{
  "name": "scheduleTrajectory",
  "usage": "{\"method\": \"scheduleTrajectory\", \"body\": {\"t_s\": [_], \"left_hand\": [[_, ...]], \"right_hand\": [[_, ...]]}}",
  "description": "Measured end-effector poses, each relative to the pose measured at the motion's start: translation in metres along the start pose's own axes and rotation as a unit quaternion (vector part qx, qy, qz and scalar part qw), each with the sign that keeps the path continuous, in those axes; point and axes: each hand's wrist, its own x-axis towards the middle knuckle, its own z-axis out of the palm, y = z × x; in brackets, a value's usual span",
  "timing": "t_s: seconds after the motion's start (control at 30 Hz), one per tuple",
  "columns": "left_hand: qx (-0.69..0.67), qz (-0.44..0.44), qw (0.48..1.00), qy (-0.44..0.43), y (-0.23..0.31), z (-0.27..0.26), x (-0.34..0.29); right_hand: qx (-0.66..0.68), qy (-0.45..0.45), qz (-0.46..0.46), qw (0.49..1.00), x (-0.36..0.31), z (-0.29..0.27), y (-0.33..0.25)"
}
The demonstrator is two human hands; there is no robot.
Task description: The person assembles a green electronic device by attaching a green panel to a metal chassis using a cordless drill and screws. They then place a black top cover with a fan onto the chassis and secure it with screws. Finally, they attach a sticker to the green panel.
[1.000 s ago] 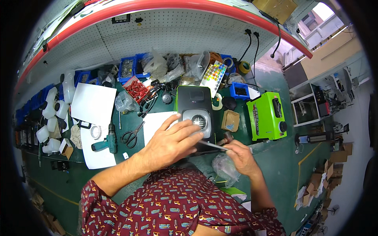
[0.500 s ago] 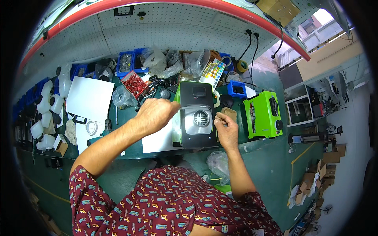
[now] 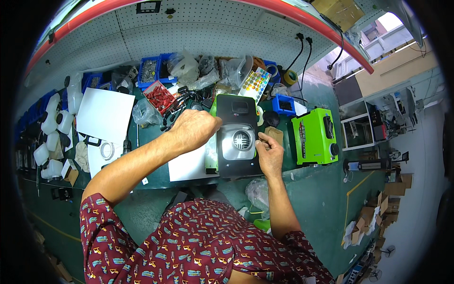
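Note:
A black-and-green box-shaped machine (image 3: 232, 166) stands on the bench in front of me, its black face turned up. On that face sits a shiny metal plate (image 3: 228, 150) with a round slotted grille (image 3: 242, 140). My left hand (image 3: 196, 128) is closed in a fist at the machine's left edge, beside the plate's upper corner; what it grips is hidden. At the right edge, my right hand (image 3: 270, 154) has its thumb and forefinger bent together close to the plate. Whatever lies between those fingers is too small to make out.
A second green machine (image 3: 316, 137) stands to the right. White sheets (image 3: 105, 116), a red parts tray (image 3: 160, 98), plastic bags (image 3: 146, 113), blue bins (image 3: 283, 106) and a sticker sheet (image 3: 255, 84) crowd the bench's back and left. Brown paper (image 3: 274, 135) lies behind my right hand.
A thin, light strip or rod ran from my left fist across the plate's upper edge; it no longer shows. My left fist has shifted slightly, and my right hand stays near the right edge.

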Motion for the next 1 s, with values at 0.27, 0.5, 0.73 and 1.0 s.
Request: {"method": "scheduleTrajectory", "body": {"t_s": [0.27, 0.5, 0.73, 1.0], "left_hand": [[-0.098, -0.058, 0.993, 0.018, 0.002, 0.024, -0.001], [-0.142, -0.064, 0.988, 0.013, 0.001, 0.014, -0.005], [-0.129, -0.062, 0.990, 0.013, 0.001, 0.017, -0.008], [-0.161, -0.071, 0.984, 0.025, 0.002, 0.021, -0.008]], "right_hand": [[-0.067, 0.010, -0.066, 0.996, 0.015, 0.004, -0.012], [-0.203, 0.016, -0.121, 0.972, 0.023, 0.005, -0.030], [-0.227, 0.021, -0.118, 0.966, 0.032, 0.008, -0.028], [-0.257, 0.048, -0.131, 0.956, 0.036, 0.013, -0.029]]}}
